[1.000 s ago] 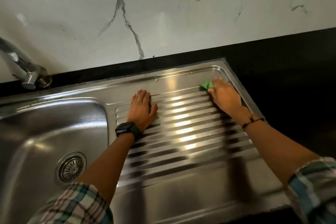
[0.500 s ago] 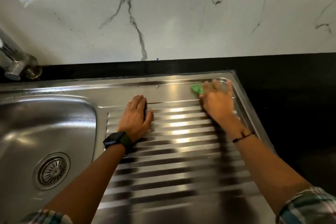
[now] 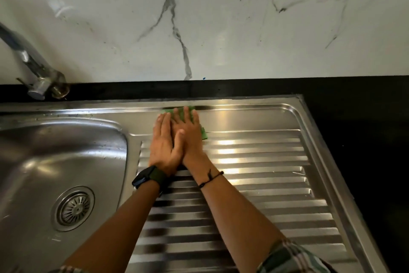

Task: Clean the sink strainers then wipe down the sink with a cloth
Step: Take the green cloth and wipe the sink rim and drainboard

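- Right hand [image 3: 188, 137]: fingers straight and spread, palm down, pressing the green cloth [image 3: 204, 134] flat against the steel. A dark cord bracelet [image 3: 210, 178] sits on its wrist.
- Left hand [image 3: 162, 147]: open and flat, fingers together, resting on the steel just beside the right hand; the two touch along their inner edges. It holds nothing. A black watch [image 3: 147, 178] is on its wrist.
- Cloth: mostly covered by the right hand; green edges show past the fingertips and at the hand's right side. It lies on the smooth strip at the far end of the drainboard [image 3: 265, 175], near the sink's back rim.
- Drainboard: ribbed steel, right of the basin [image 3: 55, 157], with both forearms crossing it.
- Basin: the round strainer [image 3: 74, 208] is seated in the drain; scattered droplets show on the steel.
- Tap [image 3: 33, 69]: stands at the back left, behind the basin.
- Surroundings: black tabletop [image 3: 354, 117] borders the sink at back and right; a white marble-veined wall [image 3: 221, 18] rises behind. Plaid sleeves [image 3: 292, 259] show at the lower edge.
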A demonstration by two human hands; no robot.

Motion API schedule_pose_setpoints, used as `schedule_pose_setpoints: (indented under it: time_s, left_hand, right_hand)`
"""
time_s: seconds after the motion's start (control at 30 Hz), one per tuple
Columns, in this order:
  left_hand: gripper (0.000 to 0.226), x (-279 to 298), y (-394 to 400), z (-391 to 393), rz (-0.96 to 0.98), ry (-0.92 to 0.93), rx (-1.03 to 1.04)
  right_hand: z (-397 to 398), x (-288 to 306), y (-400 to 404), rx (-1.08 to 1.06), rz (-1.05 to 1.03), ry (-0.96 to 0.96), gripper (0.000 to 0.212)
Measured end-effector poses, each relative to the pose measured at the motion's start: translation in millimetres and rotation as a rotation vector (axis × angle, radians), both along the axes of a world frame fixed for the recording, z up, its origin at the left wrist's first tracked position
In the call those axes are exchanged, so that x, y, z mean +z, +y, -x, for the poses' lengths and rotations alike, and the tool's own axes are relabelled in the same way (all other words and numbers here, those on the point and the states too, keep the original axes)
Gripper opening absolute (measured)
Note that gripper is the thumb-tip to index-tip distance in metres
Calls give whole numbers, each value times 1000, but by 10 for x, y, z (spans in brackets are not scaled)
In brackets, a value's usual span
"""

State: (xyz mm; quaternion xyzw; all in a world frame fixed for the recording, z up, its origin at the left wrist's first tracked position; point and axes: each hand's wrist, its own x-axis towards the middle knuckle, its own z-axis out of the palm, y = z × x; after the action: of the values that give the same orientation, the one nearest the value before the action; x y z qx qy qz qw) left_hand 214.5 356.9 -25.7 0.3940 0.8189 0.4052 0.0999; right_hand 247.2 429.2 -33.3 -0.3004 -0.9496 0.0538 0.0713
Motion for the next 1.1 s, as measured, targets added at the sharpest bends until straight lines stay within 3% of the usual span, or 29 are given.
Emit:
schedule_pose_setpoints:
  time_s: [0.1, 0.2, 0.4, 0.57, 0.73, 0.87, 0.93, 1.03, 1.1]
  left_hand:
    - [66, 16, -16, 28, -79, -64, 85]
    - [67, -2, -10, 27, -49, -43, 70]
    - [69, -10, -26, 37, -16, -91, 4]
    - [70, 10, -20, 25, -21, -127, -15]
    - [68, 16, -18, 27, -79, -140, 39]
    - [69, 34, -40, 63, -183, -202, 155]
    - [69, 92, -73, 96, -254, -292, 247]
    - [66, 149, -199, 103, -247, -346, 165]
    - [64, 131, -287, 147, -169, -355, 110]
  right_hand:
    - [-48, 14, 120, 218, -36, -34, 57]
    - [-316, 38, 408, 216, -117, -6, 47]
    - [-1680, 45, 1461, -494, -91, -44, 52]
    - [-1549, 113, 1376, -658, 20, 32, 48]
    - [-480, 126, 726, -402, 57, 96, 50]
    - [-30, 241, -145, 82, 340, 102, 56]
    - [112, 337, -210, 249, 369, 136, 49]
    - [292, 304, 20, 323, 321, 29, 46]
    - [33, 193, 152, 253, 229, 13, 45]
